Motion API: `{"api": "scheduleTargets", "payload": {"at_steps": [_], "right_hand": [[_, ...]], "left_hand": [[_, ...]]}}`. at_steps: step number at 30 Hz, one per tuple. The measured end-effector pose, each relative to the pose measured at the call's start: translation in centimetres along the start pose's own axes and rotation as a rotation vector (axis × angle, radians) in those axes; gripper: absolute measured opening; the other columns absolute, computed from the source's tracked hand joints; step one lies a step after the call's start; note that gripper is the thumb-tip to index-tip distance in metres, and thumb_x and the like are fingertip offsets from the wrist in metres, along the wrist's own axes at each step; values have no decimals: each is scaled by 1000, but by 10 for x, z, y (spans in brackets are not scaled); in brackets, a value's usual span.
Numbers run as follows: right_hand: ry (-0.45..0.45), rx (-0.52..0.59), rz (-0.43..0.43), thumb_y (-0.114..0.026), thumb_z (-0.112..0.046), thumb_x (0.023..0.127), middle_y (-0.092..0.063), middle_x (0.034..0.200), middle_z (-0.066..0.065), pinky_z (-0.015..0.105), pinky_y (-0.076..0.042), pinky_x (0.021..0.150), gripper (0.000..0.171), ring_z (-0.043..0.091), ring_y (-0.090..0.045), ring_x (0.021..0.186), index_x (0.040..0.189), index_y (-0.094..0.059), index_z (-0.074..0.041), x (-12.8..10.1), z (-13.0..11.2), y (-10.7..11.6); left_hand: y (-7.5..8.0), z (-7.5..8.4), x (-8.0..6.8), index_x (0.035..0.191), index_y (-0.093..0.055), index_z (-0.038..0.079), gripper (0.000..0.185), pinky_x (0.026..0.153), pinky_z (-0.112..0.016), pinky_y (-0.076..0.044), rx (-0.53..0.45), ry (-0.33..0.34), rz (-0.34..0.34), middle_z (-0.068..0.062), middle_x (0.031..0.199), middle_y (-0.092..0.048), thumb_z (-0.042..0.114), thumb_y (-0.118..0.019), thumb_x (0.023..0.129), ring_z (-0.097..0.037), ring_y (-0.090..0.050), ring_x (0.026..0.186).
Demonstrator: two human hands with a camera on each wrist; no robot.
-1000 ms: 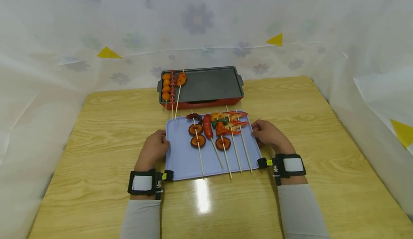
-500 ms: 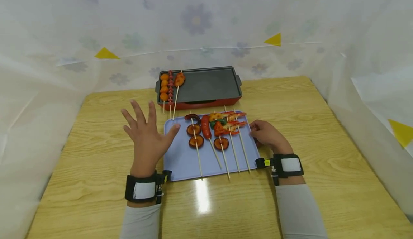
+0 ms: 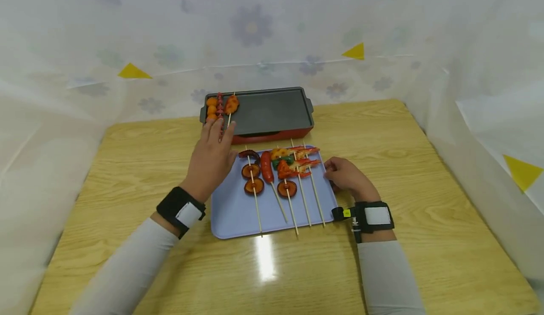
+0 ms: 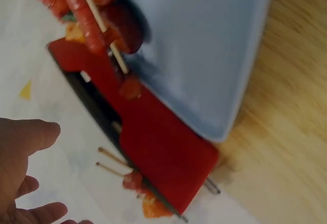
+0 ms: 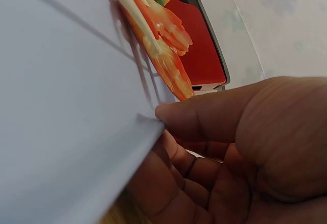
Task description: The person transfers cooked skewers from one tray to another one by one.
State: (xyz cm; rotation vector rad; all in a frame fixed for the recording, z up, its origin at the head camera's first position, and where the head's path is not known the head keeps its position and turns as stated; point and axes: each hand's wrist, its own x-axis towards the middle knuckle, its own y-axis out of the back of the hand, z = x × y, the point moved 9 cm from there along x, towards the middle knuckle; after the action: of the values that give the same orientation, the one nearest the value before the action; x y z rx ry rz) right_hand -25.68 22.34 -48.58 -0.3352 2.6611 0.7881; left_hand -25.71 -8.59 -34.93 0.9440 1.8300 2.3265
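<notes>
Wooden table [image 3: 382,131]: one tray [image 3: 238,211], eight skewers [image 3: 280,178]

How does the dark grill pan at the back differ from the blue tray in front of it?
The grill pan is dark grey on a red base with raised walls; the tray is pale blue, flat and shallow. The grill pan holds three skewers bunched at its left end, the rest bare; the tray carries more skewers spread across it. The right hand grips the tray's edge; the left hand reaches toward the grill pan. Both are rectangular and sit on the wooden table.
</notes>
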Motion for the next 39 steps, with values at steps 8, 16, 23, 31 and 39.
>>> {"api": "scheduleTargets", "payload": {"at_steps": [8, 16, 23, 31, 39], "right_hand": [[-27, -29, 6, -51, -9, 99, -56, 100, 17, 34, -53, 64, 25, 26, -58, 82, 121, -55, 4, 1, -3, 2], [-28, -29, -15, -50, -8, 100, -55, 101, 18, 34, -53, 65, 26, 25, -59, 82, 123, -53, 6, 2, -2, 3], [17, -13, -30, -49, -4, 99, -55, 100, 18, 34, -52, 62, 27, 23, -59, 77, 123, -51, 8, 2, -2, 4], [15, -4, -30, -50, -4, 98, -55, 98, 17, 34, -51, 61, 26, 23, -57, 74, 121, -52, 8, 1, -2, 1], [9, -23, -21, -51, -5, 98, -56, 98, 17, 33, -51, 61, 27, 23, -57, 75, 121, -53, 7, 1, 0, 0]], "left_hand": [[-30, -22, 28, 150, -34, -3, 70, 83, -48, -50, -201, 121, -197, -30, 131, -45, 9, -69, 91, -45, -50, 113], [-45, -25, 46, 152, -34, 2, 59, 69, -44, -53, -49, 178, -380, -29, 131, -51, 3, -55, 98, -40, -60, 95], [-46, -26, 54, 140, -44, -8, 44, 84, -48, -52, -67, 224, -443, -28, 109, -63, -3, -53, 97, -40, -63, 97], [-52, -31, 59, 122, -56, -8, 28, 81, -49, -53, -42, 259, -461, -26, 104, -64, 0, -56, 95, -39, -64, 95], [-55, -26, 65, 89, -67, -3, 15, 72, -44, -54, 27, 270, -536, -18, 86, -68, 1, -54, 96, -32, -66, 80]]}}
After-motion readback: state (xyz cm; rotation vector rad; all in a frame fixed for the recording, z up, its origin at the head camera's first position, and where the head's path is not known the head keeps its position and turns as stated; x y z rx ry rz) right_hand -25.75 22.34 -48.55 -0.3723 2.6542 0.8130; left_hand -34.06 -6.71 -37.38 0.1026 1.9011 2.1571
